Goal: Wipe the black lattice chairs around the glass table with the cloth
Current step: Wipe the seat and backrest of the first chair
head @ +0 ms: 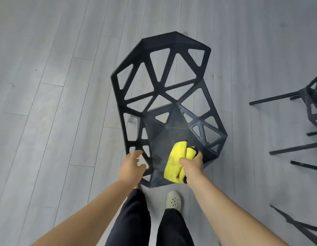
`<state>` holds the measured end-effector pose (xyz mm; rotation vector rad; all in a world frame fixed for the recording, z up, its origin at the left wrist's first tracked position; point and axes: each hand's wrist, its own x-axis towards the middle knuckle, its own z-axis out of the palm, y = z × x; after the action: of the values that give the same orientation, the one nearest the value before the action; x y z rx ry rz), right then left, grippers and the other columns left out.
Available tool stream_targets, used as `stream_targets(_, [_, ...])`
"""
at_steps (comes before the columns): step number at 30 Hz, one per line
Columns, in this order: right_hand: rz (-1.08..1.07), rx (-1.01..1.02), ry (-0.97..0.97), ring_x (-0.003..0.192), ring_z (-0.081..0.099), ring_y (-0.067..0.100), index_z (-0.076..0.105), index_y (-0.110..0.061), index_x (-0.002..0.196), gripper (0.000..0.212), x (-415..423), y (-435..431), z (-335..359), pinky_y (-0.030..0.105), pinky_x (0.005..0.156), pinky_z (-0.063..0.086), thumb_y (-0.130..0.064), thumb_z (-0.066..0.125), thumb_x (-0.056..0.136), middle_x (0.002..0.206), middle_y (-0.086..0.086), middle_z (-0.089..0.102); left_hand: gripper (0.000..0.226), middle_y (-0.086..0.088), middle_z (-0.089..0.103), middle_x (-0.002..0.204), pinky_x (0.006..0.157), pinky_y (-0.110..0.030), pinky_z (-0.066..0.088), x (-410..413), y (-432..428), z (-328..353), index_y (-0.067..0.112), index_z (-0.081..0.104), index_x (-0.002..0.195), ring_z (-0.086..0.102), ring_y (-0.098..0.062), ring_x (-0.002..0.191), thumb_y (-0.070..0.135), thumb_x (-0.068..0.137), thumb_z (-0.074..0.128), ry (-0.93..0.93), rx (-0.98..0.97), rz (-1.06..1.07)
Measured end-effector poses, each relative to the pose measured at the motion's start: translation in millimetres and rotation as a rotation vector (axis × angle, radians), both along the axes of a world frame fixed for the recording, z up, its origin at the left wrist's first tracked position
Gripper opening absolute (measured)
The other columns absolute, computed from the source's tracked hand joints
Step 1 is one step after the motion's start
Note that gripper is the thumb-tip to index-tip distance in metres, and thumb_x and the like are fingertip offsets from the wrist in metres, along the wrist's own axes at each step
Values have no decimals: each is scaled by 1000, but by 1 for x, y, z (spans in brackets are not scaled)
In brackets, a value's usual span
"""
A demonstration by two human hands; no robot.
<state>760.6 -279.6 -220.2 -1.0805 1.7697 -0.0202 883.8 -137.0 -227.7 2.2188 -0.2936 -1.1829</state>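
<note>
A black lattice chair [171, 128] stands on a grey plank floor [47, 103], its back reaching away from the fingers and its seat right under them. The right hand [192, 165] has its fingers curled round a bunched yellow cloth [175, 160], thumb across the top, and presses it against the solid front part of the seat. The cloth spreads to the left of and below those fingers and touches the seat near its front edge. The left hand [132, 166] grips the seat's front left rim, fingers [136, 153] hooked over a strut beside an opening in the lattice, just left of the cloth and apart from it. Below both hands show dark trousers [136, 219] and a pale shoe [173, 199]. Well right of the right fingers, a second chair [313, 103] is cut off by the frame's edge.
</note>
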Motion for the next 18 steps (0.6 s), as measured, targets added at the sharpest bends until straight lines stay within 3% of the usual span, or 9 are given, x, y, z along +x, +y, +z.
stream_targets(4, [336, -60, 155, 122, 47, 31, 7, -19, 151, 88, -4, 0, -27, 36, 94, 39, -6, 59, 81, 141, 11, 44, 51, 1, 48, 133, 99, -29, 38, 16, 10, -40, 20, 45, 134, 39, -20, 125, 2, 87, 45, -304, 157, -475])
stream_targets(7, [600, -152, 198, 110, 54, 29, 11, -37, 148, 84, -5, 12, -54, 34, 79, 42, -11, 56, 82, 138, 1, 42, 51, -1, 43, 140, 114, -25, 13, 14, 15, -73, 15, 44, 135, 19, -21, 140, 1, 87, 47, -472, 146, -672])
stream_targets(10, [851, -224, 245, 107, 56, 25, 24, -42, 145, 73, -10, 34, -93, 32, 75, 46, -15, 57, 85, 142, -2, 29, 47, -3, 46, 138, 110, -30, -15, 4, 20, -105, 12, 49, 130, 8, -23, 145, 0, 85, 44, -593, 136, -835])
stream_targets(14, [1070, -306, 171, 127, 41, 22, 28, -38, 144, 67, -18, 79, -150, 32, 96, 44, -18, 60, 89, 150, 0, 15, 32, -5, 68, 104, 118, -43, 6, -12, 22, -145, 10, 68, 102, 38, -28, 135, 6, 72, 59, -733, 160, -959])
stream_targets(16, [1154, -348, 137, 127, 35, 23, 36, -35, 141, 61, -24, 100, -177, 33, 101, 42, -16, 61, 88, 151, 0, 16, 32, -7, 69, 100, 117, -46, 10, -21, 22, -166, 6, 69, 101, 42, -31, 132, 12, 72, 58, -795, 131, -943])
stream_targets(18, [1155, -426, 121, 118, 38, 24, 49, -33, 133, 58, -31, 111, -198, 32, 98, 45, -10, 66, 82, 154, 0, 18, 35, -10, 69, 100, 115, -45, 7, -30, 24, -182, 3, 67, 103, 42, -33, 131, 16, 78, 47, -849, 124, -913])
